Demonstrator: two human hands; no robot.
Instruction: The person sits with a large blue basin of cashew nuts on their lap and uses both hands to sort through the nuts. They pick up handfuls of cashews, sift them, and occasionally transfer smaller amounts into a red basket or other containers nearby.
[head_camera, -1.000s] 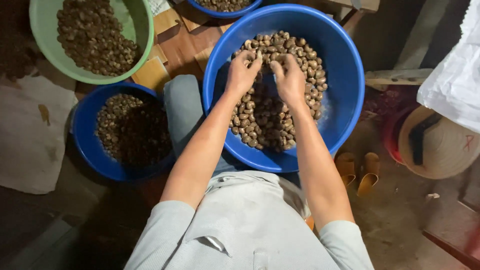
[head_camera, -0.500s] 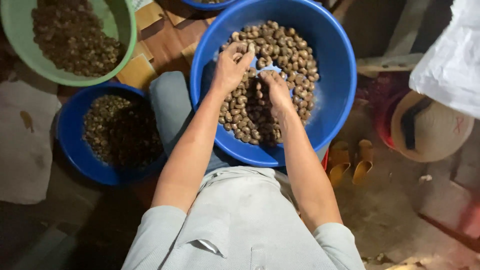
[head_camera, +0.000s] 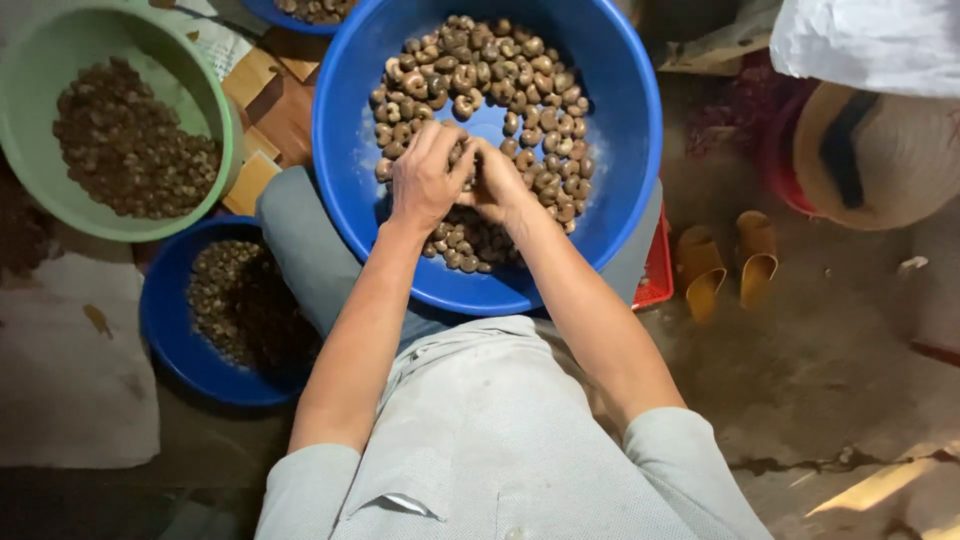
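Right now, both hands meet low in the big basin.
Left hand: my left hand (head_camera: 425, 180) is cupped, fingers curled down over a clutch of cashew nuts (head_camera: 480, 90), palm facing the bowl.
Right hand: my right hand (head_camera: 497, 185) presses against the left, fingers folded inward; what it pinches I cannot tell (the left covers it).
Nuts: heaped in the large blue basin (head_camera: 620, 130) on my lap, mostly beyond my fingertips, away from my body, with some under my wrists.
Nearer hand: both equally close.
Beside me: green bowl (head_camera: 215, 110) and small blue bowl (head_camera: 165, 330) to my left.
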